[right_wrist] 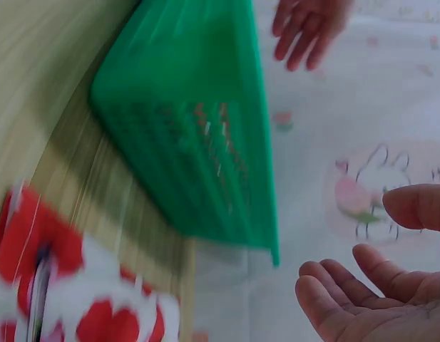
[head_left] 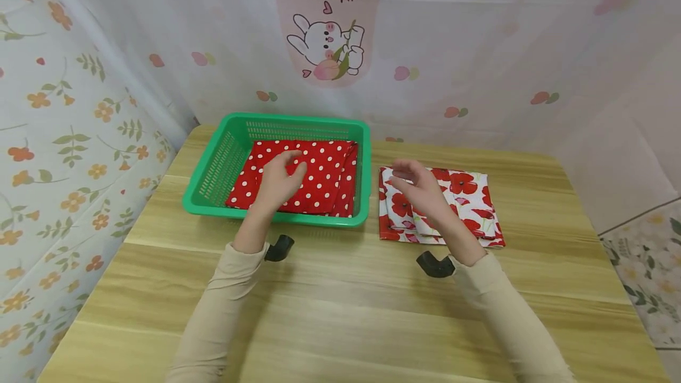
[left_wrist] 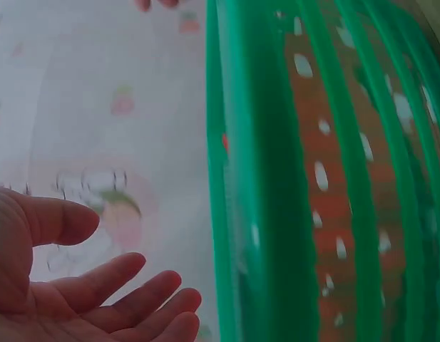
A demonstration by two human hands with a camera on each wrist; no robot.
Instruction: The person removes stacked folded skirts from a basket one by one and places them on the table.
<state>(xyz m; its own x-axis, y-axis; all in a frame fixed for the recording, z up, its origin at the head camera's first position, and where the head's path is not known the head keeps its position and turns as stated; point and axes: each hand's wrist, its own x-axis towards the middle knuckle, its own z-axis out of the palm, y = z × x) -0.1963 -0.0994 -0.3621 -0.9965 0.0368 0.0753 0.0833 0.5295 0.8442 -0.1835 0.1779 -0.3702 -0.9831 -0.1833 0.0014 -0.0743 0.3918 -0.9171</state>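
My left hand (head_left: 281, 181) hovers over the green plastic basket (head_left: 189, 194), thumb and fingers apart and nothing between them. Inside the basket lies a folded red cloth with white dots (head_left: 319, 185), partly covered by that hand in the head view. Above the left part of a folded white cloth with red poppies (head_left: 473, 203) is my right hand (head_left: 422, 191), its fingers loosely bent and holding nothing. The poppy cloth lies flat on the table, right of the basket. In the right wrist view, the right hand (right_wrist: 376, 292) shows an empty palm.
The wooden table (head_left: 340, 312) carries the basket and the poppy cloth near its back edge. A white curtain with a rabbit print (head_left: 327, 46) hangs behind it. Flowered fabric (head_left: 69, 164) runs along the left side. A black curved piece (head_left: 279, 248) sits at each wrist.
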